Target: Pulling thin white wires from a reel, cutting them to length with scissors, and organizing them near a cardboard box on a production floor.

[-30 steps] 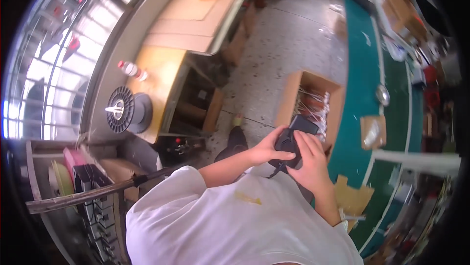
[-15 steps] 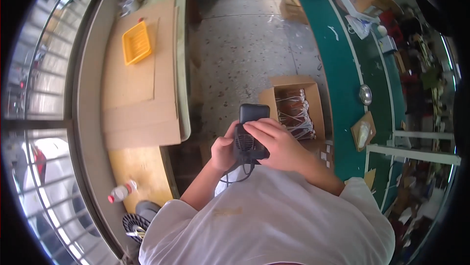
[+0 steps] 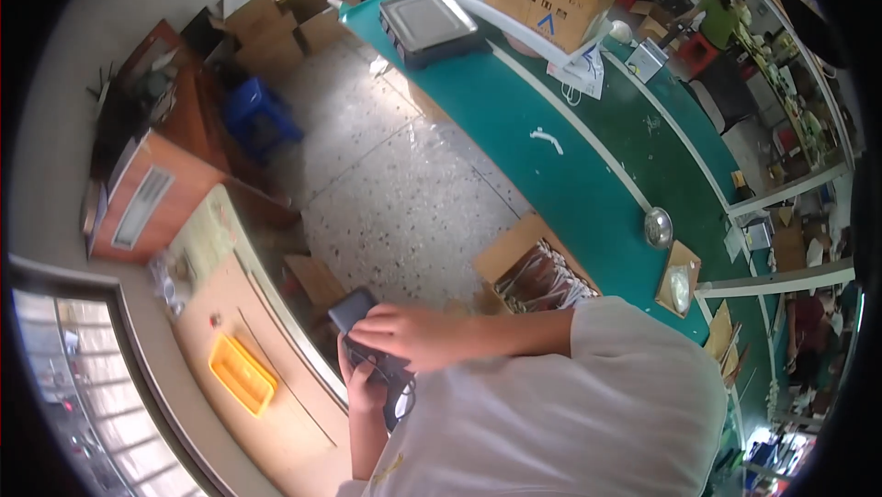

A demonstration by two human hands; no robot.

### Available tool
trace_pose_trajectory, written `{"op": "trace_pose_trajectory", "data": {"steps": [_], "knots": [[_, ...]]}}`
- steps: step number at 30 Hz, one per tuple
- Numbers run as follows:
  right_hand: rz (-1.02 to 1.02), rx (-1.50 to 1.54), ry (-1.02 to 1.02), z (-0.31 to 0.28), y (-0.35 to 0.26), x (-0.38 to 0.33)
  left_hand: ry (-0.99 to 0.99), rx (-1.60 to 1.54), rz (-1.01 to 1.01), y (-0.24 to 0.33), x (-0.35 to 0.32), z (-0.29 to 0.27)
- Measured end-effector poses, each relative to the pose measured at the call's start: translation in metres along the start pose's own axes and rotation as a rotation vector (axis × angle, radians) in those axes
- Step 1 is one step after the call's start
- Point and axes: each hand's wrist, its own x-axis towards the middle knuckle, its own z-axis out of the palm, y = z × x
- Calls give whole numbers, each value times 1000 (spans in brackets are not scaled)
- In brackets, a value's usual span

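Note:
A dark, box-shaped device with a cable (image 3: pixel 353 308) is held between my two hands, close to my body at the lower left of the middle. My left hand (image 3: pixel 364 385) grips its near side, with the thumb across it. Over its upper face lies my right hand (image 3: pixel 404 330), fingers bent onto the casing and covering much of it. A dark cable loops from the device's near end beside my white shirt. Blur and my fingers hide the finer details.
A yellow tray (image 3: pixel 220 374) lies on the cardboard-covered bench at left. To the right runs a green table (image 3: pixel 551 189) with a metal bowl (image 3: pixel 658 228) and a flat-topped scale (image 3: pixel 430 23). An open carton (image 3: pixel 514 249) holds several white-stemmed pieces. A blue stool (image 3: pixel 257 116) stands farther off.
The view has swung toward the green table, and more of the room's far end shows. My hands and the device now appear lower and farther left; both hands still hold it.

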Motion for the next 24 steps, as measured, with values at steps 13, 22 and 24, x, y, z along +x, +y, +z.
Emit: {"op": "trace_pose_trajectory", "data": {"steps": [13, 22, 24], "knots": [[149, -71, 32, -105, 222, 269, -351, -264, -167, 167, 384, -2], [295, -175, 210, -221, 384, 429, -532, 340, -252, 283, 660, 65], [285, -186, 172, -237, 438, 462, -487, 416, -241, 303, 711, 72]]}}
